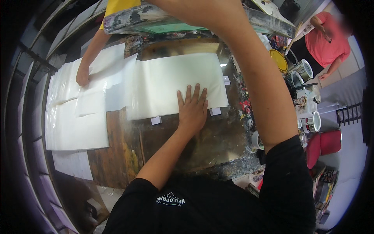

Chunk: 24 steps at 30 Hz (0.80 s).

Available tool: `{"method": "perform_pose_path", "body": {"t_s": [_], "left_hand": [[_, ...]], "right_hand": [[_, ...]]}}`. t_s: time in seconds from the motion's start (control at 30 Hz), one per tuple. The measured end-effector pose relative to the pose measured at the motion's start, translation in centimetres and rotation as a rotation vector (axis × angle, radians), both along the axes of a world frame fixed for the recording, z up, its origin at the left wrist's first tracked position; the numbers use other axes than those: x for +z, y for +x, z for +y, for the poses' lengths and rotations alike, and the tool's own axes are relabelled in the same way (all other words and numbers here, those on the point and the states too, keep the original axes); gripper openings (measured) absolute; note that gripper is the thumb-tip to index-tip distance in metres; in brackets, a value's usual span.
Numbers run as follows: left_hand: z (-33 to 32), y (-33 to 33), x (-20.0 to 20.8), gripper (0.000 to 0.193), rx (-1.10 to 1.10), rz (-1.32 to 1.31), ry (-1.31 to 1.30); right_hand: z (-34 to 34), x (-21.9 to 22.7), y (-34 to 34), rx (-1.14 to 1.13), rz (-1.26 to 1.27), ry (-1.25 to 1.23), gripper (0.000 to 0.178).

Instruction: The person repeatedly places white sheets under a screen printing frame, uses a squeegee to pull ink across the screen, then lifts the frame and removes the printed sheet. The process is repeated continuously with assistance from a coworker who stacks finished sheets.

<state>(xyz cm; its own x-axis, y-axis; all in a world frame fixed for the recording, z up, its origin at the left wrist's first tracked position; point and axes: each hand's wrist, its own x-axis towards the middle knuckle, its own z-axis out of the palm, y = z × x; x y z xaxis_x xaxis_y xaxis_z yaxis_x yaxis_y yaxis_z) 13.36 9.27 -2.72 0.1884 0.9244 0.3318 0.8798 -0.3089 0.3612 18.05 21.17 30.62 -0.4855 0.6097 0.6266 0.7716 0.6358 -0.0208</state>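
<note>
Left of the white plastic sheet (163, 82) on my table (117, 136), a co-worker's hand (83, 77) touches stacked sheets (78, 132). White tabs (156, 120) line its near edge, likely for positioning. My left hand (193, 111) lies flat on it, fingers spread, presumably steadying it. Beyond it, I cannot tell whether my right hand (183, 4) grips the screen-printing frame (171, 27).

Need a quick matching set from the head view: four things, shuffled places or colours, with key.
1. left hand
2. screen-printing frame
3. chair
4. round can lid

A. red, at the right of the view
B. flat on the white sheet, fingers spread
C. yellow, among the cans
D. paint-streaked, across the top of the view

Pairs: 1-B, 2-D, 3-A, 4-C
</note>
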Motion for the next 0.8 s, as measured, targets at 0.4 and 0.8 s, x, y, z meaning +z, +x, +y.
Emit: {"method": "perform_pose_path", "body": {"t_s": [0.4, 0.8], "left_hand": [[1.2, 0.1, 0.2, 0.055, 0.021, -0.003, -0.171], [0.9, 1.1, -0.1, 0.054, 0.114, 0.057, -0.046]], "right_hand": [[-1.8, -1.4, -0.1, 0.01, 0.074, -0.05, 0.084], [-1.5, -0.7, 0.0, -0.08, -0.257, -0.025, 0.082]]}}
